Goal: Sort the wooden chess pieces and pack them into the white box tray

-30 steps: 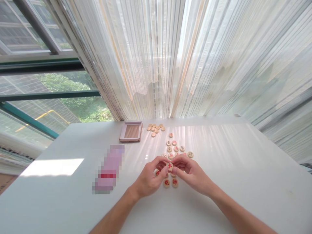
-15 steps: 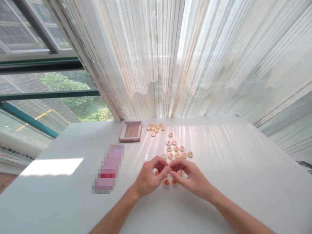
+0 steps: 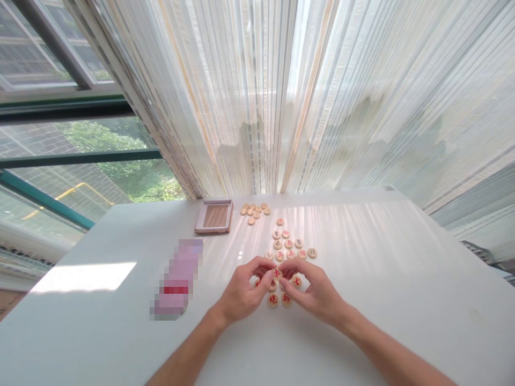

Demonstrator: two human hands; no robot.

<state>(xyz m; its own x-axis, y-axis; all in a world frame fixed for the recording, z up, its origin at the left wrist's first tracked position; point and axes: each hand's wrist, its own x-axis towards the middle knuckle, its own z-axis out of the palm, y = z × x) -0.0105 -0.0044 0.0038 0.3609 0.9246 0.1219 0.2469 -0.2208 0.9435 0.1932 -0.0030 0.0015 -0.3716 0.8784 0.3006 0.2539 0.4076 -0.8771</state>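
Note:
Between my two hands a round wooden Chinese chess piece (image 3: 277, 274) with a red character is tilted up, its face toward me. My left hand (image 3: 250, 285) pinches its left side with thumb and fingertips. The curled fingers of my right hand (image 3: 311, 283) close on its right edge. Below and around my hands lie more red-marked pieces, such as one piece (image 3: 272, 301) and another piece (image 3: 286, 299) at the front. Some pieces are partly hidden by my fingers. Beyond them, red and black pieces (image 3: 288, 244) lie face up in rows narrowing toward a single piece (image 3: 280, 221).
Several pale pieces (image 3: 256, 215) lie in a loose cluster near the back edge. Left of them is a shallow open box (image 3: 214, 217). A blurred-out pink object (image 3: 177, 279) lies to the left on the white table (image 3: 394, 300). Striped curtains (image 3: 257, 107) hang behind.
The piece between my fingertips has been turned, so its red character now shows. My hands stay in nearly the same place, while the view has shifted slightly.

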